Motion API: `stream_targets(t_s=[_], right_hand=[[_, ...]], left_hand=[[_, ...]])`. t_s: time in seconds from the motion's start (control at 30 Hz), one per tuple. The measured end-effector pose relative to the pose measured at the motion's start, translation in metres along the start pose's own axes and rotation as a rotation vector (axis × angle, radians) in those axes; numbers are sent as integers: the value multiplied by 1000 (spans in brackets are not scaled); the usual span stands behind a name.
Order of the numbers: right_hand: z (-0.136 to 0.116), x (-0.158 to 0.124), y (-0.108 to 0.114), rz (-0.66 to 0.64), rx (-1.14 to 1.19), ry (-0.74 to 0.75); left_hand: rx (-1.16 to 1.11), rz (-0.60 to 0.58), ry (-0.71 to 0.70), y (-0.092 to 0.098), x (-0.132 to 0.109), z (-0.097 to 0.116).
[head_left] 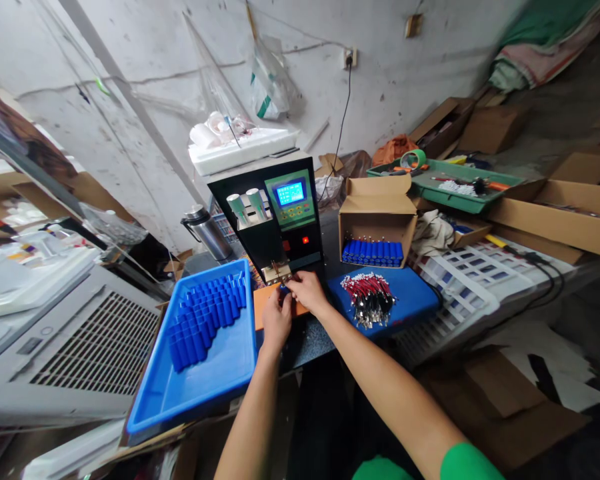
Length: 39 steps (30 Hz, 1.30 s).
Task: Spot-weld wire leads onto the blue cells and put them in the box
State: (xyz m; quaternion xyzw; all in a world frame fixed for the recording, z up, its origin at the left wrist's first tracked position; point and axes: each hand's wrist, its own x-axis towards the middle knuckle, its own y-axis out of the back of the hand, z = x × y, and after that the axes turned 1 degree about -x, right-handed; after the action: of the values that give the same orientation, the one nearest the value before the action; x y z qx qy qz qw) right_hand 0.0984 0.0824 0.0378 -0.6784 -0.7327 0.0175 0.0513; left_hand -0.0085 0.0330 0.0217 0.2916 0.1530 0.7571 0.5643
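My left hand [277, 318] is closed at the front of a black spot-welding machine [300, 237], just under its electrodes [279, 272]. Between its fingers shows a bit of a blue battery cell [283, 291], mostly hidden. My right hand [306, 291] meets it from the right, fingertips pinched together at the electrodes; what they pinch is too small to make out. Both hands are over an orange block [263, 303]. To the left, a blue tray [215, 373] holds many standing blue battery cells [205, 320]. On the right, a bundle of red and black wire leads [369, 300] lies on a blue pad [415, 300].
An open cardboard box [377, 207] with rows of blue cells stands behind the pad. A steel flask [207, 230] is left of the machine. Farther right are a green tray [450, 183] with tools and a white plastic crate [460, 287]. A white foam lid [240, 150] rests on the machine.
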Motion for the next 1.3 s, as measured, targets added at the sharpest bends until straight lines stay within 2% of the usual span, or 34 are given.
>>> stream_targets(t_s=[0.27, 0.63, 0.83, 0.93, 1.0, 1.07, 1.2, 1.3], right_hand=[[-8, -3, 0, 17, 17, -7], [-4, -5, 1, -1, 63, -16], [-1, -5, 2, -13, 17, -45], [-4, -9, 10, -27, 39, -55], [-9, -13, 24, -20, 62, -42], [-15, -17, 47, 15, 78, -26], [-20, -23, 115, 174, 96, -4], [-13, -25, 172, 341, 72, 31]], left_hand=[[19, 9, -15, -1, -1, -1], [12, 17, 14, -1, -2, 3], [-181, 2, -6, 1, 1, 11], [-228, 4, 3, 2, 3, 13], [-199, 11, -5, 3, 4, 12], [-157, 23, -24, 3, 6, 9], [-88, 39, -54, 6, 9, 4], [-38, 50, -61, 7, 4, 5]])
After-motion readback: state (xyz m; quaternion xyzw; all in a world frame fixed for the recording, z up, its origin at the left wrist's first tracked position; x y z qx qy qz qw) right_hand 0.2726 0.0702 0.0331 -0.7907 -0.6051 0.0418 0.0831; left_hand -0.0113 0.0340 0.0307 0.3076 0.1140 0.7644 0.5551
